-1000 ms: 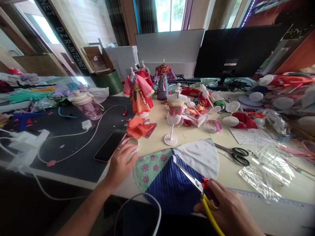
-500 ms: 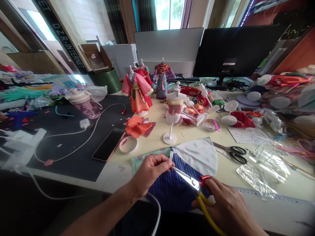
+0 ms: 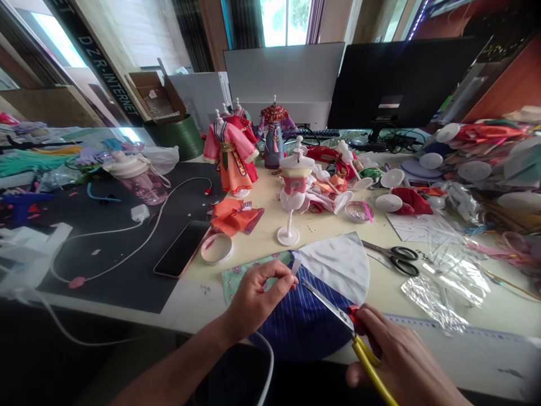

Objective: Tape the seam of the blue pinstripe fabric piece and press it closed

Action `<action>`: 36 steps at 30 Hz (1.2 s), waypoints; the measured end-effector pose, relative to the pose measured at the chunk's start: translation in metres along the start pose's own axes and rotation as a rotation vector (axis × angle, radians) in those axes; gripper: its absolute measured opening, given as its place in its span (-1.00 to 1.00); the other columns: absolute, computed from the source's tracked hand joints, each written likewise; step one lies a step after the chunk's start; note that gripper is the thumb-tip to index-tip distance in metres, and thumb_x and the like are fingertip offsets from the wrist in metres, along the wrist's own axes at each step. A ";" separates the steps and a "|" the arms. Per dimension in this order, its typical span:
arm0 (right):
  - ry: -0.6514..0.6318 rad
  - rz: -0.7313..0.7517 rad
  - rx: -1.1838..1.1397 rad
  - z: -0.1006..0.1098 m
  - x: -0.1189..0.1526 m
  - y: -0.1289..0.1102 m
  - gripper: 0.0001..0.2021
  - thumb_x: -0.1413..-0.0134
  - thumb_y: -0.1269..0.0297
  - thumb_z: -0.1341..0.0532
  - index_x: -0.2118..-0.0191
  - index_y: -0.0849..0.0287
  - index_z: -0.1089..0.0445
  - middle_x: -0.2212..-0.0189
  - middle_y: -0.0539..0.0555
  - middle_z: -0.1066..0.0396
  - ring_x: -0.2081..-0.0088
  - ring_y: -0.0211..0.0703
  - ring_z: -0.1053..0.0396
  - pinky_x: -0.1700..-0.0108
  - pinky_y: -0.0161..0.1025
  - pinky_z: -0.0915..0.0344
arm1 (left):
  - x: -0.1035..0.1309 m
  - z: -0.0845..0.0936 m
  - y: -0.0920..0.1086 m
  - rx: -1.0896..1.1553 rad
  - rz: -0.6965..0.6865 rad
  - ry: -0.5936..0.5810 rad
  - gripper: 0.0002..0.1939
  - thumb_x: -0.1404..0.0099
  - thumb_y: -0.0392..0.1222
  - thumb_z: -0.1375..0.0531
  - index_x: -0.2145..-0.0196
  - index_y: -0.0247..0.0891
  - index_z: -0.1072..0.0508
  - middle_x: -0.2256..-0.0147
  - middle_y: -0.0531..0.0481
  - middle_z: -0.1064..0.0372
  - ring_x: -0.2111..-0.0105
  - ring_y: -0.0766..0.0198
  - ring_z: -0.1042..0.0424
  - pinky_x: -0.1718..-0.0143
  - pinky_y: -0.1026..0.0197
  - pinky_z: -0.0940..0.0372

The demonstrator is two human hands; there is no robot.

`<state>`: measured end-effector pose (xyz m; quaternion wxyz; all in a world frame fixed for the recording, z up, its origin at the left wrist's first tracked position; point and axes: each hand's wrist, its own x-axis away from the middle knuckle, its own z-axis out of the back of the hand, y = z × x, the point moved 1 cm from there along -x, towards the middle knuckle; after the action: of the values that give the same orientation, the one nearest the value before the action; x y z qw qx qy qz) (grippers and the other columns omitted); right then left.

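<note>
Between thumb and forefinger, my left hand (image 3: 264,293) pinches a small whitish strip (image 3: 296,267) that sticks up past the fingertips. My right hand (image 3: 395,352) grips scissors (image 3: 333,307) with red and yellow handles. Their blades point up and left, a little apart from the left fingertips, and look nearly closed. Beneath both hands lies a fan-shaped cloth with a green floral panel (image 3: 232,282), a dark blue striped panel (image 3: 304,327) and a pale panel (image 3: 342,259). Behind the cloth stands a small white dress form (image 3: 293,192) wearing a pink and cream band.
Black-handled scissors (image 3: 399,259) and clear plastic bags (image 3: 443,287) lie to the right. A phone (image 3: 182,248), a tape roll (image 3: 217,248) and orange fabric (image 3: 234,216) are at left. Dressed miniature forms (image 3: 232,152) stand behind. A ruler (image 3: 456,327) runs along the front edge.
My right hand has drawn the scissors slightly right and down, so the blade tips have come away from the left fingertips. The left hand keeps its pinch. The view has shifted slightly.
</note>
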<state>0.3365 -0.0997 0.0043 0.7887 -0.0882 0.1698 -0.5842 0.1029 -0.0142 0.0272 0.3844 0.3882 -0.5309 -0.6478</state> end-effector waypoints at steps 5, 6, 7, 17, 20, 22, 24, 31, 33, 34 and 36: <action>-0.071 -0.064 -0.057 -0.001 -0.003 -0.006 -0.68 0.24 0.10 -0.37 0.42 0.12 -0.27 0.54 -0.08 -0.33 0.62 -0.29 -0.24 0.61 -0.36 -0.12 | -0.002 -0.005 0.003 -0.037 -0.024 -0.057 -0.77 -0.33 -0.18 -0.11 0.45 -0.29 -0.42 0.46 0.01 -0.37 0.38 0.31 -0.35 0.26 0.27 -0.24; -0.080 -0.073 -0.066 -0.001 -0.003 -0.007 -0.67 0.25 0.09 -0.38 0.43 0.12 -0.27 0.53 -0.07 -0.32 0.61 -0.29 -0.23 0.59 -0.36 -0.12 | -0.002 -0.005 0.003 -0.051 -0.029 -0.080 -0.78 -0.32 -0.19 -0.11 0.46 -0.29 -0.42 0.46 0.01 -0.37 0.38 0.31 -0.35 0.26 0.27 -0.23; -0.088 -0.080 -0.073 -0.001 -0.003 -0.007 -0.66 0.26 0.08 -0.39 0.43 0.12 -0.27 0.53 -0.07 -0.32 0.60 -0.29 -0.23 0.58 -0.35 -0.12 | -0.002 -0.005 0.003 -0.063 -0.033 -0.103 -0.78 -0.32 -0.21 -0.11 0.47 -0.29 -0.42 0.46 0.01 -0.37 0.38 0.31 -0.35 0.25 0.27 -0.23; -0.099 -0.095 -0.121 0.001 -0.003 -0.010 -0.69 0.23 0.14 -0.39 0.40 0.13 -0.30 0.56 -0.09 -0.29 0.60 -0.29 -0.20 0.56 -0.36 -0.08 | -0.001 -0.005 0.004 -0.109 0.019 -0.186 -0.80 -0.26 -0.26 -0.12 0.52 -0.30 -0.38 0.50 0.02 -0.33 0.43 0.33 -0.31 0.32 0.29 -0.20; -0.077 -0.094 -0.112 0.001 -0.003 -0.011 -0.73 0.22 0.16 -0.36 0.41 0.12 -0.30 0.58 -0.09 -0.28 0.62 -0.30 -0.18 0.58 -0.36 -0.06 | -0.001 -0.004 0.004 -0.120 0.028 -0.189 -0.81 -0.25 -0.26 -0.12 0.52 -0.30 -0.37 0.50 0.02 -0.31 0.44 0.32 -0.30 0.33 0.28 -0.19; -0.065 -0.083 -0.113 0.001 -0.003 -0.012 -0.73 0.23 0.15 -0.36 0.42 0.13 -0.31 0.58 -0.09 -0.28 0.63 -0.30 -0.18 0.59 -0.36 -0.07 | -0.002 -0.004 0.004 -0.123 0.032 -0.191 -0.81 -0.24 -0.26 -0.11 0.53 -0.29 -0.37 0.51 0.02 -0.30 0.44 0.32 -0.29 0.34 0.27 -0.19; -0.061 -0.075 -0.119 0.001 -0.004 -0.012 -0.72 0.23 0.12 -0.37 0.42 0.13 -0.31 0.58 -0.08 -0.29 0.63 -0.30 -0.18 0.59 -0.36 -0.08 | -0.002 -0.004 0.004 -0.120 0.035 -0.195 -0.81 -0.24 -0.26 -0.11 0.53 -0.29 -0.37 0.51 0.01 -0.30 0.44 0.32 -0.29 0.34 0.27 -0.19; -0.085 -0.111 -0.121 -0.001 -0.003 -0.008 -0.63 0.28 0.06 -0.40 0.36 0.13 -0.35 0.52 -0.04 -0.35 0.60 -0.26 -0.23 0.57 -0.33 -0.12 | -0.001 -0.003 0.005 -0.104 0.042 -0.189 -0.82 -0.23 -0.28 -0.12 0.52 -0.31 -0.39 0.52 0.03 -0.31 0.45 0.33 -0.29 0.36 0.29 -0.19; -0.090 -0.148 -0.150 0.000 0.000 -0.004 -0.60 0.33 0.08 -0.41 0.32 0.13 -0.35 0.50 -0.03 -0.37 0.58 -0.23 -0.26 0.55 -0.32 -0.16 | 0.000 -0.001 0.005 -0.080 0.046 -0.179 -0.82 -0.24 -0.28 -0.12 0.52 -0.31 -0.40 0.52 0.03 -0.32 0.46 0.35 -0.29 0.36 0.30 -0.19; -0.096 -0.166 -0.195 0.002 0.001 -0.002 -0.59 0.33 0.08 -0.41 0.30 0.12 -0.36 0.48 -0.02 -0.38 0.56 -0.21 -0.28 0.54 -0.31 -0.18 | 0.000 0.001 0.006 -0.063 0.049 -0.179 -0.81 -0.25 -0.28 -0.12 0.51 -0.31 -0.40 0.52 0.03 -0.33 0.46 0.35 -0.30 0.37 0.30 -0.19; -0.098 -0.195 -0.360 0.005 0.004 0.001 -0.60 0.24 0.06 -0.37 0.24 0.10 -0.36 0.46 -0.01 -0.39 0.51 -0.17 -0.32 0.51 -0.31 -0.23 | 0.000 0.003 0.007 -0.018 0.061 -0.206 -0.81 -0.25 -0.28 -0.12 0.50 -0.32 -0.41 0.51 0.02 -0.34 0.46 0.35 -0.30 0.37 0.30 -0.20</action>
<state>0.3401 -0.1034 0.0078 0.7071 -0.2721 0.2236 -0.6132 0.1009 -0.0139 0.0341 0.3507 0.2998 -0.5733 -0.6770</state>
